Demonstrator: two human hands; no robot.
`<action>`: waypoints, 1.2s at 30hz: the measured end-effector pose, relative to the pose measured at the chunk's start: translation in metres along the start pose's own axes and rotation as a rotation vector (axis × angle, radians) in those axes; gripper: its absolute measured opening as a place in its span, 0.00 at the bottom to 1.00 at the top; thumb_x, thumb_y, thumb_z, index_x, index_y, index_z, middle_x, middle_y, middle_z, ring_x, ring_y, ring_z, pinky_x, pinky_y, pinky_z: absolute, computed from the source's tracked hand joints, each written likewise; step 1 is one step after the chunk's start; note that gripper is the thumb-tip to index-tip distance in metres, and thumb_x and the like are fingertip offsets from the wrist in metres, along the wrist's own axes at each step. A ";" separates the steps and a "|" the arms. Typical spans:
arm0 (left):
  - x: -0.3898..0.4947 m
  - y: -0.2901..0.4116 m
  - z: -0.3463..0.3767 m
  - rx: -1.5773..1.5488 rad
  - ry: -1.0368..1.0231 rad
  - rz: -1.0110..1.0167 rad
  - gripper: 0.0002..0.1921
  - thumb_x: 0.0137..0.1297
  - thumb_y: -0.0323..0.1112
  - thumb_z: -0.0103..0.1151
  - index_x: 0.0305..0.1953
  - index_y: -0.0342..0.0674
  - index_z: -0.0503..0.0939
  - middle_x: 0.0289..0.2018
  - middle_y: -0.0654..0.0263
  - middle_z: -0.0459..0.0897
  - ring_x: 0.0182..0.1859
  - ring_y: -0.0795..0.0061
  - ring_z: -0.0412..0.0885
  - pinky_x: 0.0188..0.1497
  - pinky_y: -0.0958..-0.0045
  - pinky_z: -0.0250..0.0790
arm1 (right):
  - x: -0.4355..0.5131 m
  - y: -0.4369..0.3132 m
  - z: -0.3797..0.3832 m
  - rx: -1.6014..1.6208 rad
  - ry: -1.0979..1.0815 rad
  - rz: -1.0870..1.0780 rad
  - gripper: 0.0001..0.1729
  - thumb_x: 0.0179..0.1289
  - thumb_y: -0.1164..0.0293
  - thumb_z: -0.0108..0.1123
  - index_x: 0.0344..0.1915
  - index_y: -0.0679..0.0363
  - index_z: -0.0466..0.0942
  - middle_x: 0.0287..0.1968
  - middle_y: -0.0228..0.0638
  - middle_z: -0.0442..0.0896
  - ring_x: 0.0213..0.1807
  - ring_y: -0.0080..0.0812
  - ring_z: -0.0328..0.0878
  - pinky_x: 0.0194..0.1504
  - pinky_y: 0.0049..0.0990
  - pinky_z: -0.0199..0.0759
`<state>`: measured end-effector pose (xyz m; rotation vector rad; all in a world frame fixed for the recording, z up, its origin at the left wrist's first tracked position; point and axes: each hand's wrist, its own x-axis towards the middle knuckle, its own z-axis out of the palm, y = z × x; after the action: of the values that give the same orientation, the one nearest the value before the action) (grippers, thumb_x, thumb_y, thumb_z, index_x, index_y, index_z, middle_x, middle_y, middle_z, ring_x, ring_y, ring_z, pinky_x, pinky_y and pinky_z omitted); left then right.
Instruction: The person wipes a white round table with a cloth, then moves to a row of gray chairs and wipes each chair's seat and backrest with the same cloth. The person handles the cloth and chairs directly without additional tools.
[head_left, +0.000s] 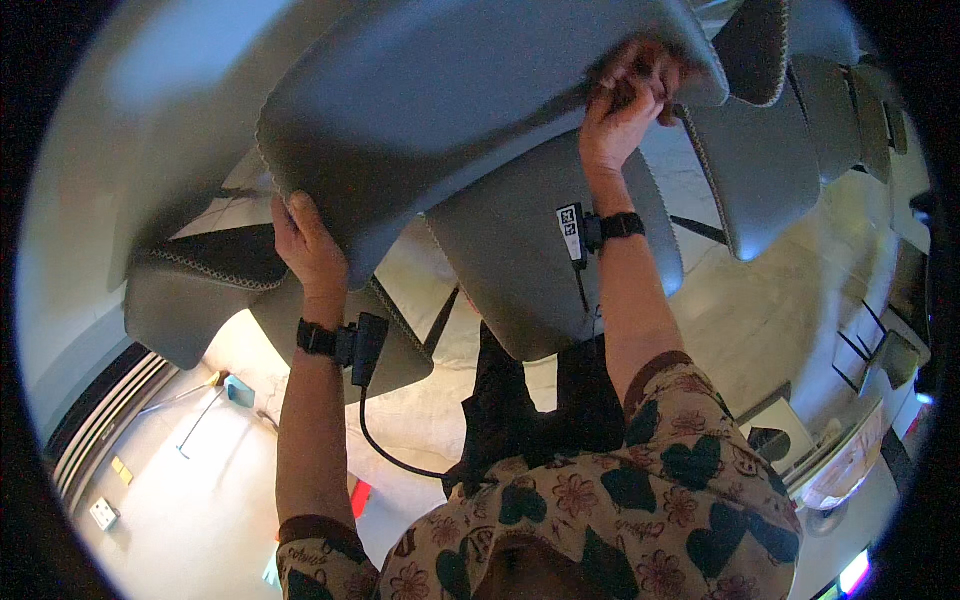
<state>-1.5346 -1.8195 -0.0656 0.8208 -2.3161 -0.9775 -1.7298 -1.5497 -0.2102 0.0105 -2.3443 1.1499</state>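
Observation:
A grey leather-look chair (450, 75) with cross-stitched edges fills the upper middle of the view, raised above other similar chairs. My left hand (311, 244) grips its lower left stitched edge, thumb on the near side. My right hand (626, 105) is against the chair's right part, with its fingers curled and blurred by motion. Whether something small is between those fingers cannot be made out. Just below the raised piece is another grey chair (555, 247), close in front of my legs. Each wrist wears a black strap with a small cabled device.
More grey chairs stand at left (337, 330) and in a row at right (757, 165). Beyond the left ones, a long-handled blue dustpan (240, 391) is on the pale floor. A small chair (889, 360) with dark legs shows far right. Thin dark chair legs (442, 322) cross the gaps.

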 end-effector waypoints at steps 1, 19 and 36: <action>0.000 0.000 0.001 -0.010 0.007 0.004 0.29 0.70 0.59 0.40 0.46 0.33 0.70 0.32 0.58 0.76 0.35 0.69 0.71 0.39 0.71 0.65 | -0.015 0.006 0.009 0.080 -0.018 0.212 0.24 0.60 0.64 0.60 0.55 0.58 0.66 0.55 0.49 0.68 0.61 0.54 0.61 0.57 0.45 0.62; 0.001 0.007 -0.002 0.051 -0.002 -0.010 0.26 0.71 0.56 0.40 0.43 0.32 0.71 0.33 0.55 0.77 0.34 0.65 0.72 0.39 0.67 0.66 | -0.070 -0.198 0.018 0.515 -0.295 -0.095 0.16 0.50 0.73 0.60 0.41 0.62 0.71 0.39 0.54 0.71 0.43 0.57 0.69 0.43 0.49 0.64; 0.000 0.008 0.000 -0.004 -0.020 -0.010 0.27 0.72 0.56 0.38 0.45 0.32 0.71 0.29 0.59 0.75 0.32 0.71 0.69 0.37 0.72 0.64 | -0.119 -0.140 0.043 0.763 -0.225 0.491 0.22 0.54 0.76 0.61 0.48 0.63 0.64 0.46 0.46 0.72 0.42 0.51 0.73 0.45 0.43 0.66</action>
<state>-1.5370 -1.8145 -0.0592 0.8254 -2.3284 -0.9981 -1.6139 -1.6967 -0.1832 -0.1813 -1.9837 2.3307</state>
